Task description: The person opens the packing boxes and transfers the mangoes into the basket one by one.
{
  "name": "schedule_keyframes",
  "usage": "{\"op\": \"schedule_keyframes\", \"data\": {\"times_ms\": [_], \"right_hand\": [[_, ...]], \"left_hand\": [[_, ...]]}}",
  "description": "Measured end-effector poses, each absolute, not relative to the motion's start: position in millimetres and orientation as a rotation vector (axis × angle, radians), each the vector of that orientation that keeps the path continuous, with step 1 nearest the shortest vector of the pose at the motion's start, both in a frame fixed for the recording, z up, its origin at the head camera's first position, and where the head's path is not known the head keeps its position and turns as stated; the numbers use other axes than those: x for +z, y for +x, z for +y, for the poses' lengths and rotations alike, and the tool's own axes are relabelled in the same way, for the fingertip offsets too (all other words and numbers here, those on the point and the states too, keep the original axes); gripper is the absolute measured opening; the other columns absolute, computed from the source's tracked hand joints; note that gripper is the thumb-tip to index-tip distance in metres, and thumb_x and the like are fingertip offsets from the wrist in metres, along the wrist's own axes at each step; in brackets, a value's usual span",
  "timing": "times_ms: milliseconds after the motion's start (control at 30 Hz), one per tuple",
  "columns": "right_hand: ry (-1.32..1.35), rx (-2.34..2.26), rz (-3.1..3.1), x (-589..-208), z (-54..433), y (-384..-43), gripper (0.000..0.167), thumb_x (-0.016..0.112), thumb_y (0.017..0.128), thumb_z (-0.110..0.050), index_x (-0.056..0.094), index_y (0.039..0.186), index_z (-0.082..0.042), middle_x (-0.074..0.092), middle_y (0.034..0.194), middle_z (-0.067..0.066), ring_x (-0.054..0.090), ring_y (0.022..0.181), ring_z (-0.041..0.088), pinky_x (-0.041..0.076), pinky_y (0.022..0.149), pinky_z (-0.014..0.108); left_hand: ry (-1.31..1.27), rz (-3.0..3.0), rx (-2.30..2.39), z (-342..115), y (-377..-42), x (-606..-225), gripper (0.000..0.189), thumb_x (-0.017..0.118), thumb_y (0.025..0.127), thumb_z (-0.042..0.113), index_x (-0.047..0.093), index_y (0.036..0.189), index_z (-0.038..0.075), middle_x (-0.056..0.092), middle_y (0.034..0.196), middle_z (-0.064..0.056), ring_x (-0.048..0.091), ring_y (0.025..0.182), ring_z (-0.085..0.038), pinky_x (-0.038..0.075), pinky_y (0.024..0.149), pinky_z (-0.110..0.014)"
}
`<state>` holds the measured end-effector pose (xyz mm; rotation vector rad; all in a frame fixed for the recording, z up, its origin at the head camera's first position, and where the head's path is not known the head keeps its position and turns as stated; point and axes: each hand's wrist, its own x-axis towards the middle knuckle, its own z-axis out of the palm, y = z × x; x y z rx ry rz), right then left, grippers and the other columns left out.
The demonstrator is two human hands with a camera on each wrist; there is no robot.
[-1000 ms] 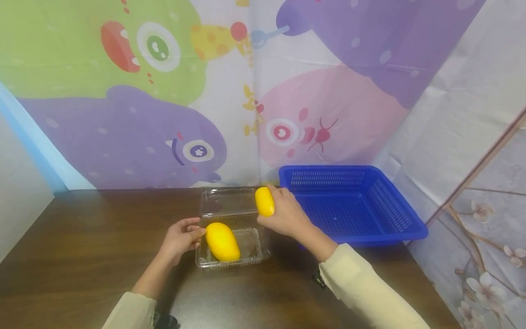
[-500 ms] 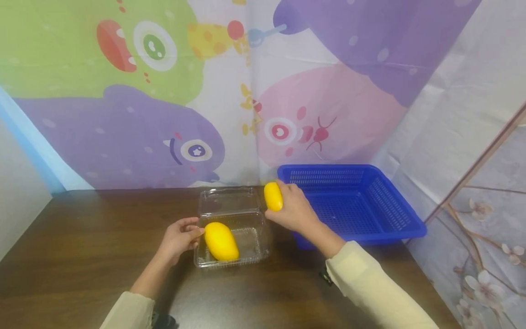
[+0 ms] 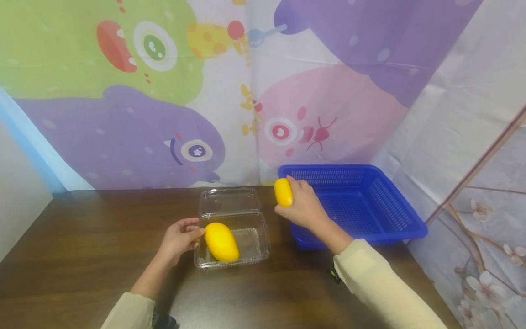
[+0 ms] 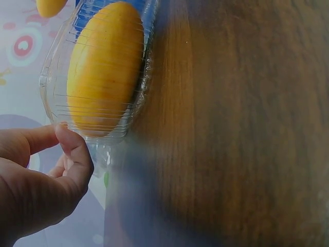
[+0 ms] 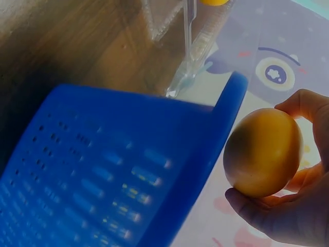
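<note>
My right hand grips a yellow mango in the air, by the left side of the blue basket. In the right wrist view, thumb and fingers curl round this mango, just outside the basket's rim. A second mango lies in the left part of a clear plastic clamshell box, whose lid is folded back. With thumb and forefinger, my left hand pinches the box's left rim; the left wrist view shows this hand at the box's edge beside the mango.
The brown wooden table carries the box and the basket. Behind it hangs a cartoon-print cloth. A flower-patterned wall covering runs along the right side, close to the basket.
My right hand has carried its mango rightward and slightly up, from over the box's right side to the basket's left edge. My left hand and the other mango have stayed put.
</note>
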<state>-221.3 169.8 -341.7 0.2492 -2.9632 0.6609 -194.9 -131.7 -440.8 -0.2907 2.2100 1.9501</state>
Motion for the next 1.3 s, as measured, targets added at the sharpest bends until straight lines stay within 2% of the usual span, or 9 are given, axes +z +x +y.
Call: {"op": "schedule_keyframes", "data": {"times_ms": [133, 333, 567, 1000, 1133, 1300], "right_hand": [[0.220, 0.650, -2.975, -341, 174, -222, 0.088, 0.068, 0.071, -0.039, 0.032, 0.144, -0.005, 0.048, 0.126, 0.021, 0.049, 0.102, 0.029, 0.049, 0.072, 0.035], [0.189, 0.647, -2.981, -343, 178, -224, 0.088, 0.068, 0.070, -0.038, 0.033, 0.143, -0.005, 0.049, 0.124, 0.020, 0.049, 0.099, 0.029, 0.047, 0.067, 0.032], [0.178, 0.632, -2.973, -345, 184, -227, 0.086, 0.069, 0.071, -0.037, 0.034, 0.142, -0.003, 0.049, 0.125, 0.022, 0.049, 0.101, 0.031, 0.049, 0.072, 0.037], [0.143, 0.618, -2.995, -346, 194, -228, 0.089, 0.068, 0.071, -0.039, 0.031, 0.143, -0.002, 0.047, 0.126, 0.023, 0.048, 0.102, 0.031, 0.049, 0.071, 0.036], [0.142, 0.613, -2.985, -347, 198, -228, 0.088, 0.068, 0.071, -0.039, 0.032, 0.143, -0.002, 0.047, 0.126, 0.024, 0.048, 0.104, 0.032, 0.049, 0.074, 0.040], [0.146, 0.607, -2.980, -350, 203, -230, 0.088, 0.067, 0.071, -0.039, 0.032, 0.143, -0.001, 0.048, 0.125, 0.024, 0.048, 0.103, 0.033, 0.049, 0.074, 0.040]], "left_hand": [[-0.293, 2.205, 1.952, -132, -194, -441, 0.048, 0.060, 0.089, 0.006, 0.042, 0.132, -0.006, 0.054, 0.098, -0.009, 0.053, 0.067, -0.010, 0.052, 0.060, -0.019], [-0.294, 2.202, 1.954, -133, -194, -441, 0.049, 0.060, 0.089, 0.006, 0.042, 0.132, -0.006, 0.054, 0.100, -0.010, 0.053, 0.068, -0.011, 0.052, 0.060, -0.019], [-0.300, 2.191, 1.959, -134, -193, -440, 0.049, 0.061, 0.089, 0.007, 0.042, 0.132, -0.005, 0.053, 0.101, -0.010, 0.053, 0.067, -0.010, 0.052, 0.061, -0.019], [-0.300, 2.183, 1.962, -134, -193, -441, 0.050, 0.061, 0.089, 0.007, 0.042, 0.133, -0.005, 0.054, 0.101, -0.010, 0.054, 0.068, -0.010, 0.052, 0.061, -0.018], [-0.293, 2.188, 1.962, -133, -193, -441, 0.049, 0.061, 0.089, 0.007, 0.042, 0.133, -0.005, 0.054, 0.102, -0.011, 0.054, 0.068, -0.011, 0.052, 0.061, -0.018], [-0.283, 2.181, 1.975, -133, -194, -441, 0.049, 0.061, 0.089, 0.006, 0.042, 0.132, -0.005, 0.054, 0.097, -0.007, 0.053, 0.067, -0.010, 0.052, 0.060, -0.018]]}}
